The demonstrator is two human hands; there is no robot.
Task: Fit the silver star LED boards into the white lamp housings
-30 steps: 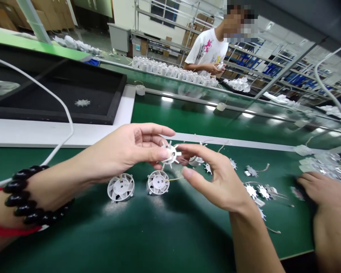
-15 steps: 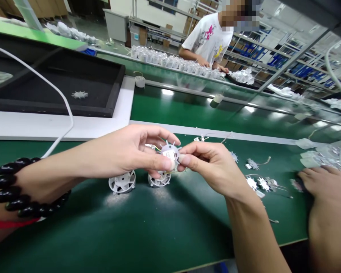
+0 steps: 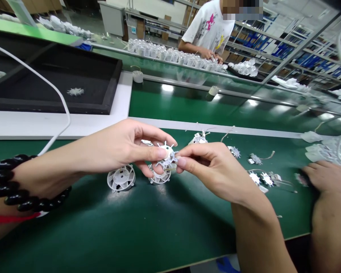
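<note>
My left hand [image 3: 127,146] is closed, thumb and fingers gripping a small white spiked disc [image 3: 167,156] by its left side. My right hand [image 3: 211,165] pinches at the disc's right edge; whether it has the edge itself or a thin wire there is hidden by the fingertips. Just below the held disc stands a white round fan frame [image 3: 161,179], partly covered by my left fingers. Another white fan frame [image 3: 121,178] sits to its left on the green table [image 3: 147,231]. A third round white part [image 3: 199,138] with wires lies behind my right hand.
Several spiked discs with wires [image 3: 255,159] lie to the right, near another person's hand [image 3: 326,176]. A black tray [image 3: 88,104] holds one spiked disc [image 3: 75,91]. A white cable [image 3: 63,102] crosses the left. Across the line, a person [image 3: 210,30] works behind rows of white cylinders [image 3: 170,55].
The spiked disc has turned in my hands, and its spokes now show more from the side. My fingers keep their grip on it. The view has shifted slightly.
</note>
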